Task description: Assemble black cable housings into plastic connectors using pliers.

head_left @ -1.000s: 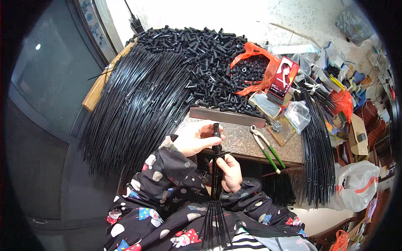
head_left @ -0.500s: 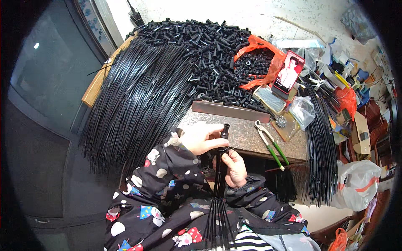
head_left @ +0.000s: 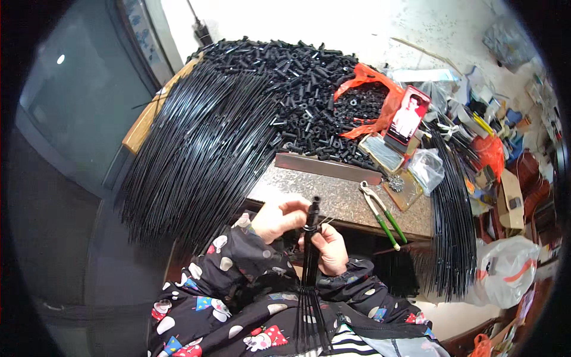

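Observation:
A black umbrella frame (head_left: 308,262) stands nearly upright before me, its thin ribs fanning down over my lap. At its top is a black plastic runner (head_left: 314,209) with a flanged collar. My right hand (head_left: 333,251) grips the frame just under that collar, thumb in front. A short piece of thin wire (head_left: 326,220) sticks out near the right thumb. Close against the runner's left side, my left hand (head_left: 277,220) has bent fingers drawn toward the thumb; whatever lies between their tips is hidden.
Long black ribs (head_left: 196,154) cover the table's left, beside a heap of black plastic parts (head_left: 297,89). Behind a metal strip (head_left: 327,167) lie more parts in a red bag (head_left: 389,107). A phone (head_left: 409,116), green-handled pincers (head_left: 383,215) and another rib bundle (head_left: 449,238) are to the right.
My left hand has come down and slightly left, off the top of the runner to its side. The runner sits a little lower in view; my right hand keeps its grip.

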{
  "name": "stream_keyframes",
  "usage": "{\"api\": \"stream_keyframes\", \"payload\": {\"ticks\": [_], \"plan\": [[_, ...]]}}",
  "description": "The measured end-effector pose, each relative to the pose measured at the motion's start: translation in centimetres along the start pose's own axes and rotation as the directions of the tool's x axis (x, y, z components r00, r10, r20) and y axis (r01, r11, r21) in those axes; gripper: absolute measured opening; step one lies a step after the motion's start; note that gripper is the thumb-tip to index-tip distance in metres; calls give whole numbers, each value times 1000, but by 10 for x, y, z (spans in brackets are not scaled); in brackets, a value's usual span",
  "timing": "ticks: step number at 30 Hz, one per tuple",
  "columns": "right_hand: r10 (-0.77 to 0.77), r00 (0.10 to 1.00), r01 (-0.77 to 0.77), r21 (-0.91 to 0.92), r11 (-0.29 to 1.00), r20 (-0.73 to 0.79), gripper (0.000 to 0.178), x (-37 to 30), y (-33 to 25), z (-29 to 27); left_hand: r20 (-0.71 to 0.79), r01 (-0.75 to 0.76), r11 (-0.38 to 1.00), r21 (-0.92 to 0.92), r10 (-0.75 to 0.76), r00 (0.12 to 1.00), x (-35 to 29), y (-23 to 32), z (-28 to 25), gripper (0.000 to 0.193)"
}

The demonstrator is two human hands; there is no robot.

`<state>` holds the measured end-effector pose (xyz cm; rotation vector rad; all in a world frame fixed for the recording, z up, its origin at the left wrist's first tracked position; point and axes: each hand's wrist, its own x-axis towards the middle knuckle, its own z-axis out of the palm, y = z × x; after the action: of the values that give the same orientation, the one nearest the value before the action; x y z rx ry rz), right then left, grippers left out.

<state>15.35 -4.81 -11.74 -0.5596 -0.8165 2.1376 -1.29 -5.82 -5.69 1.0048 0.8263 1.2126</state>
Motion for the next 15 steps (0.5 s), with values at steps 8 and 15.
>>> {"api": "stream_keyframes", "payload": {"ticks": [8,15], "plan": [[-62,997,56,114,992,51,20,-2,4,-6,72,-349,711,611,388,919,-7,-11,7,39],[-45,997,41,57,997,61,21,-1,0,-8,5,-363,829,426,399,917,-6,-30,6,33]]}}
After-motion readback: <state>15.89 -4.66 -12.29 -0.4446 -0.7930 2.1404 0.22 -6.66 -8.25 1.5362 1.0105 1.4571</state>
